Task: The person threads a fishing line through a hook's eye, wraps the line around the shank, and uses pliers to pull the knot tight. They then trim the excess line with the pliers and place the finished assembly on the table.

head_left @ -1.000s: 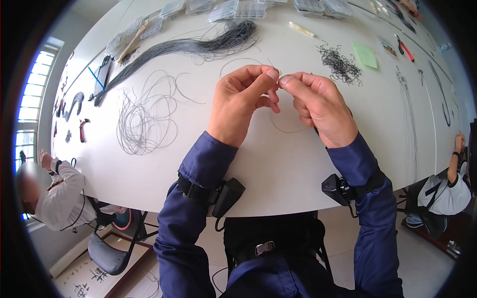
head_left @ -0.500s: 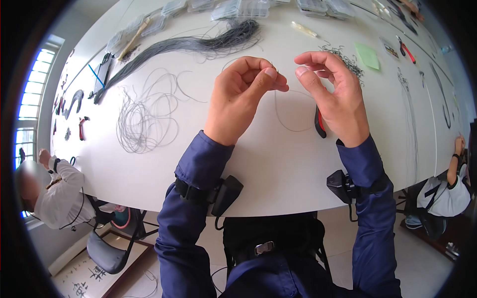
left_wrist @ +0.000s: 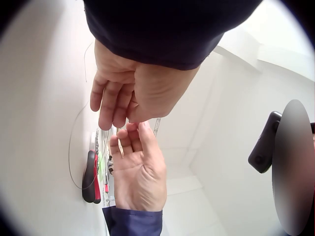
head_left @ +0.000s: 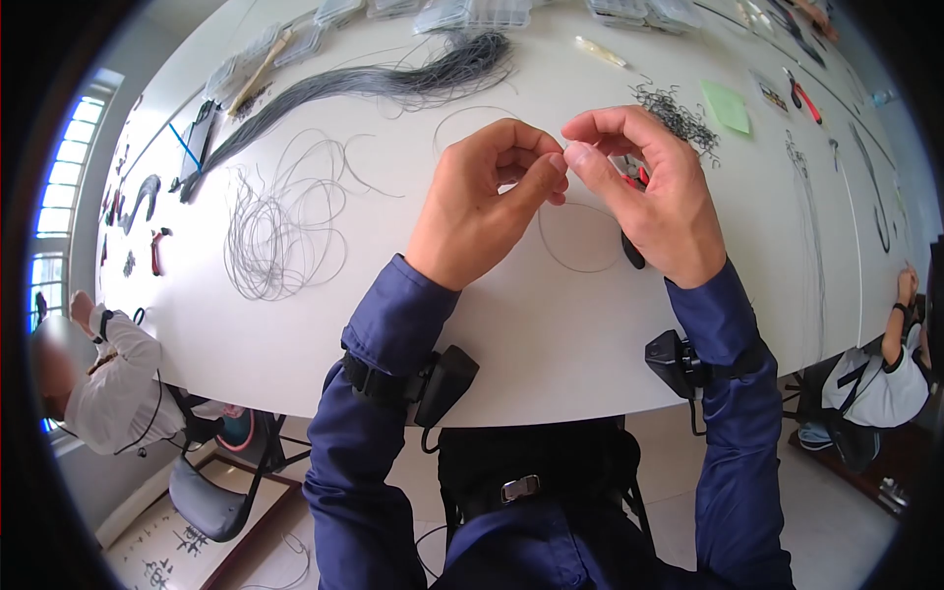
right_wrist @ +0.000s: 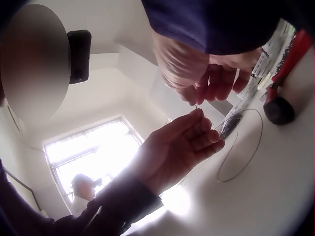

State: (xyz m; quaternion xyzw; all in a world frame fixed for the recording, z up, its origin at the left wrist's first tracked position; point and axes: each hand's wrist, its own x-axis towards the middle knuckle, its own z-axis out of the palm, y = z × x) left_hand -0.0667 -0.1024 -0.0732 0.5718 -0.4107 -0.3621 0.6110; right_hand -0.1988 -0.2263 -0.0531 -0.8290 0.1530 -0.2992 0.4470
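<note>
My left hand (head_left: 489,202) pinches a thin grey wire (head_left: 580,270) between thumb and forefinger. The wire's short end pokes up past the fingertips in the right wrist view. From the pinch the wire curves down in a wide loop over the white table (head_left: 531,364), also visible in the left wrist view. My right hand (head_left: 664,192) is right beside the wire end, its thumb and forefinger slightly apart and its other fingers bent loosely. Pliers with red and black handles (left_wrist: 89,177) lie on the table beneath the right hand, which partly hides them in the head view.
Left of the hands lies a loose wire coil (head_left: 280,241); beyond it stretches a thick wire bundle (head_left: 393,87). Ahead right are a pile of small bent dark pieces (head_left: 678,120) and a green note (head_left: 726,106). Clear plastic boxes (head_left: 472,15) line the back. People sit at both sides.
A second ago both hands' fingertips met at the wire. The right hand then drew away to the right, and it is now back close to the left fingertips. The left hand keeps its pinch.
</note>
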